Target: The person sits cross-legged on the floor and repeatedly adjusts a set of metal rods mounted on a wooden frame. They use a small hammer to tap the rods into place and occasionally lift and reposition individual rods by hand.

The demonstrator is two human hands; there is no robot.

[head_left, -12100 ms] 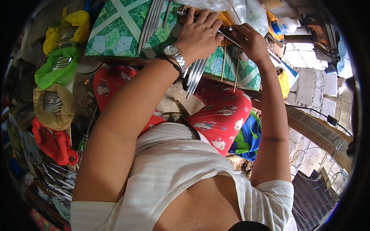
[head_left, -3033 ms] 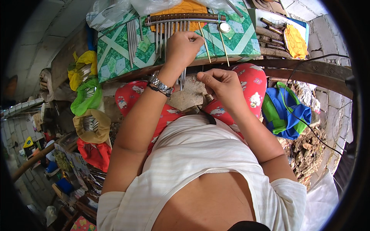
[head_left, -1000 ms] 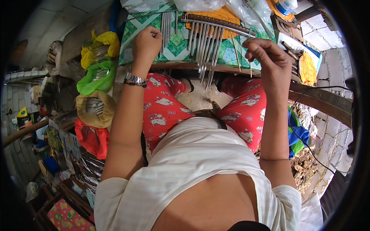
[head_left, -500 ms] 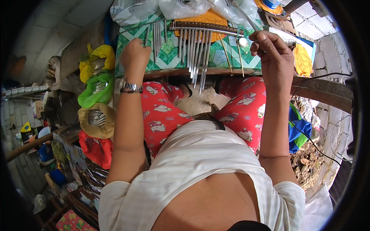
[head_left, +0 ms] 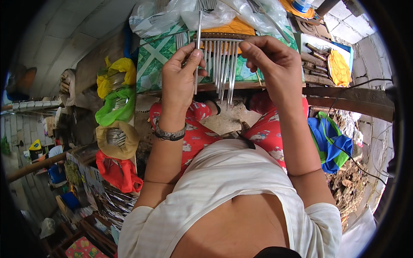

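My left hand pinches a slim metal tube, held upright between thumb and fingers above the table's near edge. Level with it, my right hand has thumb and forefinger pressed together; anything thin between them is too small to make out. Between the two hands, a brown wooden strip lies across the table with a row of metal tubes of different lengths below it. The longest tubes reach past the table's front edge. A few more loose tubes lie behind my left hand.
The table has a green patterned cover. Clear plastic bags with tubes lie at its back. Yellow, green, tan and red bags of metal pieces line the left side. Right are brown wooden pieces, an orange cloth and a blue-green bag.
My left hand has moved right from the loose tubes, bringing a tube in front of the row. My right hand has come left and lower, toward it. The view has shifted slightly.
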